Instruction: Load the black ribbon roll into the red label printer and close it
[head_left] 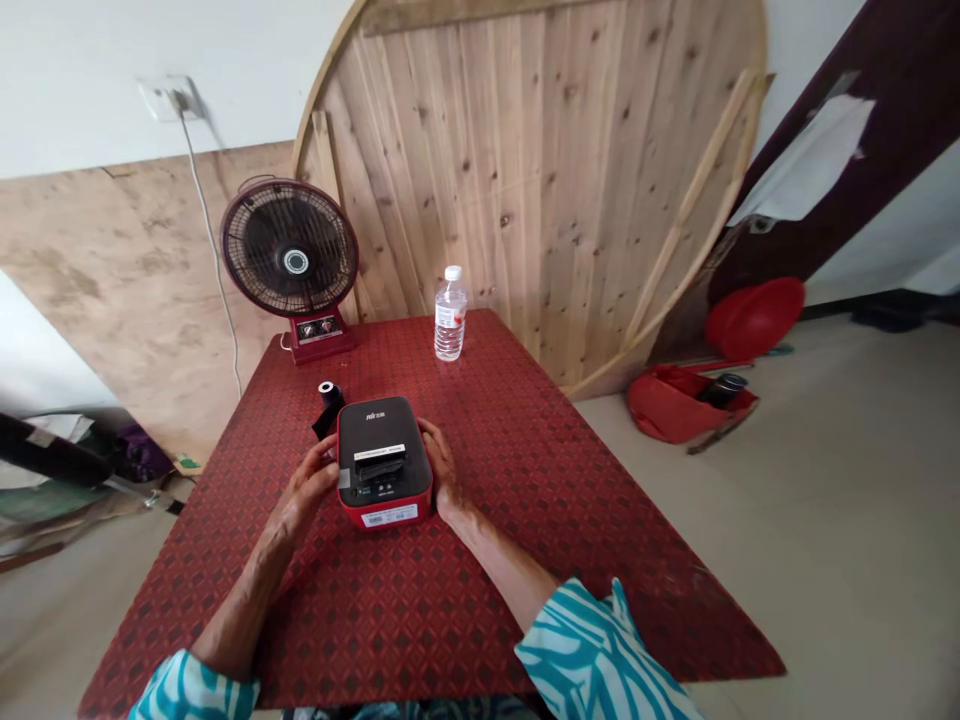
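Note:
A small label printer (384, 440) with a black top and red sides lies on the red patterned table. My left hand (311, 478) presses against its left side, and my right hand (441, 465) wraps its right side. Some of the fingers are hidden by the body. On top is a slot with a dark strip and a white label beside it; a barcode sticker is on the front face. Just behind its left rear corner stands a roll of black ribbon (328, 394) with a white core, its loose end hanging toward the printer.
At the table's back left stands a dark red fan (295, 262). A clear plastic bottle (450, 318) with a white cap stands at the back. Behind leans a big round wooden board (517, 170). A red bag (664, 405) lies on the floor to the right. The table (570, 480) has a red patterned cover.

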